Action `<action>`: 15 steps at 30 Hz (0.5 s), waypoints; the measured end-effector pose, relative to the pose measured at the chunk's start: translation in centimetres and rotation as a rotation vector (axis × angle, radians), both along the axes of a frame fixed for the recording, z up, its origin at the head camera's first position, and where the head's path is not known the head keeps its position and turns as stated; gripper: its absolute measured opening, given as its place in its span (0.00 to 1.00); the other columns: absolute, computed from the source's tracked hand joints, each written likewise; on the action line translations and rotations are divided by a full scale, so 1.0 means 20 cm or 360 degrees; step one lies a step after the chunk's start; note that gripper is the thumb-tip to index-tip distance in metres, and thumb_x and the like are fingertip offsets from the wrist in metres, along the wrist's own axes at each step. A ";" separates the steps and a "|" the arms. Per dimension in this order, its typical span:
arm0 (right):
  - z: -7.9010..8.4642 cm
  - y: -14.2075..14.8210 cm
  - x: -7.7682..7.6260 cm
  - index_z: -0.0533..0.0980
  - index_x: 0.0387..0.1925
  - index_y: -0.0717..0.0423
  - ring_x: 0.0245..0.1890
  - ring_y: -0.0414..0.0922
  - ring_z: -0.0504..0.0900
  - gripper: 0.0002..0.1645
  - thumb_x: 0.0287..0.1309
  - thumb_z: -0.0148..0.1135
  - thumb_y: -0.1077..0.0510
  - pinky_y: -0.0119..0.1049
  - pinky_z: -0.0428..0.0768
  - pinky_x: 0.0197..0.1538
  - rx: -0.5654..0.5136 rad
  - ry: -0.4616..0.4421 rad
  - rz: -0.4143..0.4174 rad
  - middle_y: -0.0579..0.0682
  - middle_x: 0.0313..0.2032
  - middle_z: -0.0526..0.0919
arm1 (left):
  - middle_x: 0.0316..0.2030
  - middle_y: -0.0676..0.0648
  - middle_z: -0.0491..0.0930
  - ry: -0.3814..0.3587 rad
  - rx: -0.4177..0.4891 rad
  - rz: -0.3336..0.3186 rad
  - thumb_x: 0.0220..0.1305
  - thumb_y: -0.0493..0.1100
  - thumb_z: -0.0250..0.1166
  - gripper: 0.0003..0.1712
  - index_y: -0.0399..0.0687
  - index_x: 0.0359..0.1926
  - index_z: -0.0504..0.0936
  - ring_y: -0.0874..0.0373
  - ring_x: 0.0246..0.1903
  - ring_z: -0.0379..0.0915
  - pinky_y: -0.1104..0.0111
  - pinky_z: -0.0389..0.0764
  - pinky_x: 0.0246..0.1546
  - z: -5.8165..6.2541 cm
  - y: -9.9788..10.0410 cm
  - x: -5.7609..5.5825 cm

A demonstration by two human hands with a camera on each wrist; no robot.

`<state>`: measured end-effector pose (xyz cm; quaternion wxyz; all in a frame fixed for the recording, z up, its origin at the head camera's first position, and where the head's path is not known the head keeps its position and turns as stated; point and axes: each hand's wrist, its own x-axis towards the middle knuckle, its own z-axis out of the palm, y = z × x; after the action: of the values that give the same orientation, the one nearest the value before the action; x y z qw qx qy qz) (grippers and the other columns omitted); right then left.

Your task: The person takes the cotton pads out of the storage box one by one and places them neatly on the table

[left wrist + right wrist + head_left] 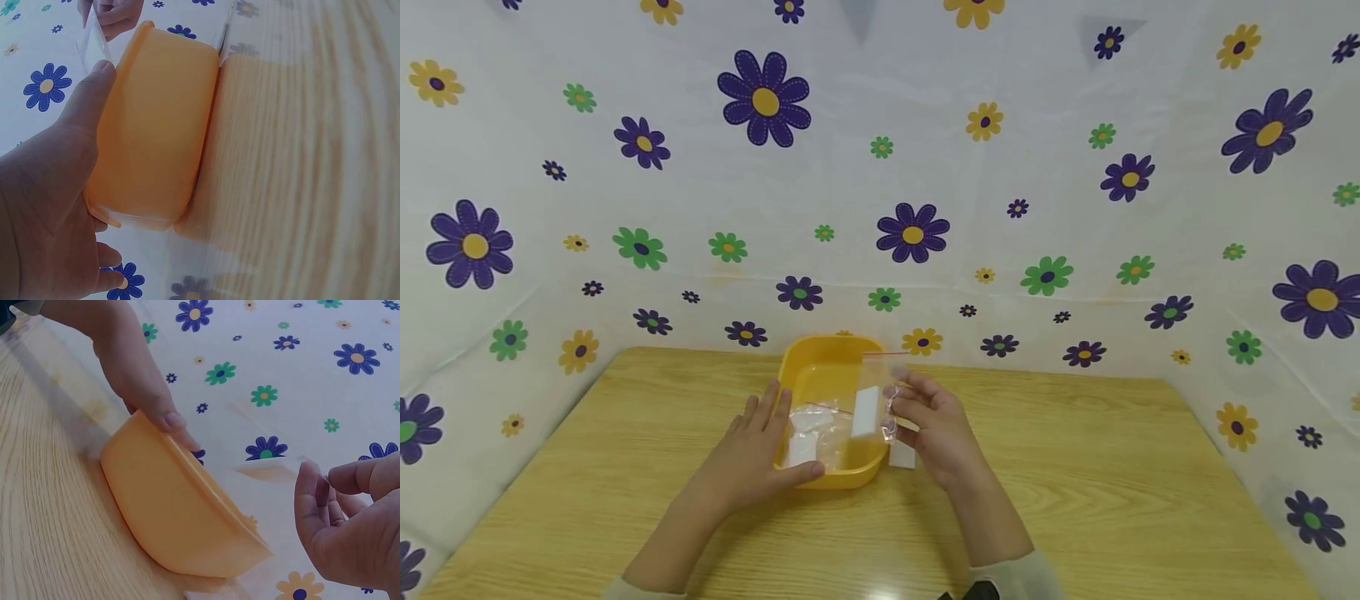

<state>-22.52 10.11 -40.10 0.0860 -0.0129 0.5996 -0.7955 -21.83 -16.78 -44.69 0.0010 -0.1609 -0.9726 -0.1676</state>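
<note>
A yellow plastic basin (808, 350) stands on the table, holding clear plastic bags (831, 433) with white pieces inside. My left hand (741, 458) rests on the basin's near left corner, its fingers straight along the left rim and the thumb over the front rim. Above the basin's right side, my right hand (942, 429) pinches the edge of a clear zip bag (874, 379) between thumb and fingers. A flat white block (866, 412) shows inside that bag. In the right wrist view the bag (269, 467) hangs past the basin's rim.
Partly behind my right hand, a small white piece (902, 455) lies on the wooden table (1075, 483), right beside the basin. A white cloth backdrop (850, 183) with printed flowers rises behind the table and along both its sides.
</note>
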 end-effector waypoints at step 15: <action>0.00 0.11 -0.03 0.72 0.66 0.55 0.43 0.42 0.79 0.27 0.67 0.56 0.68 0.32 0.82 0.42 -0.0004 -0.0041 -0.0093 0.48 0.48 0.82 | 0.79 0.38 0.32 -0.0010 -0.0014 0.0005 0.55 0.82 0.55 0.69 0.40 0.79 0.43 0.30 0.75 0.35 0.40 0.49 0.72 0.00 0.00 0.00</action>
<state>-23.04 12.31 -40.02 0.0702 0.0147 0.5975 -0.7986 -21.90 -16.78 -44.72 -0.0023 -0.1588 -0.9736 -0.1639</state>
